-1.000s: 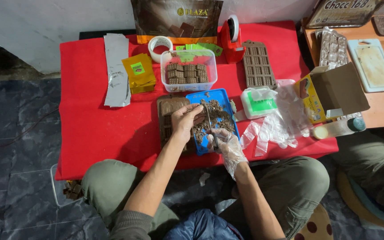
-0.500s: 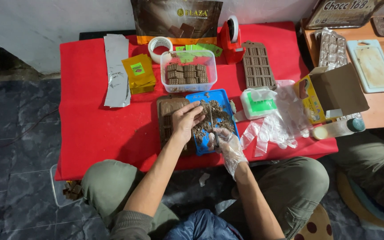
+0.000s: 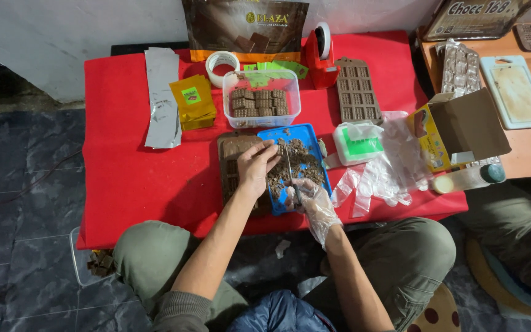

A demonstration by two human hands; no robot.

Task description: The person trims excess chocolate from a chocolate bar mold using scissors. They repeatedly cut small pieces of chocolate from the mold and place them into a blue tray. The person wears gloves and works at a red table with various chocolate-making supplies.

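2 hands work over the red counter (image 3: pixel 130 178). Left hand (image 3: pixel 254 167) curls its fingers around a brown chocolate piece (image 3: pixel 270 149), brittle, best held by its edges, above the blue tray (image 3: pixel 312 132). Gloved right hand (image 3: pixel 310 200) closes on a thin tool (image 3: pixel 291 169).

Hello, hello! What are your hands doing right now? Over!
Left hand bare, pinching a chocolate piece over blue tray. Right hand gloved, holding a thin tool. Brown mould beside tray.

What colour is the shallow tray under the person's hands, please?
Blue: the tray of brown chocolate scraps on the red table, shown in the head view.
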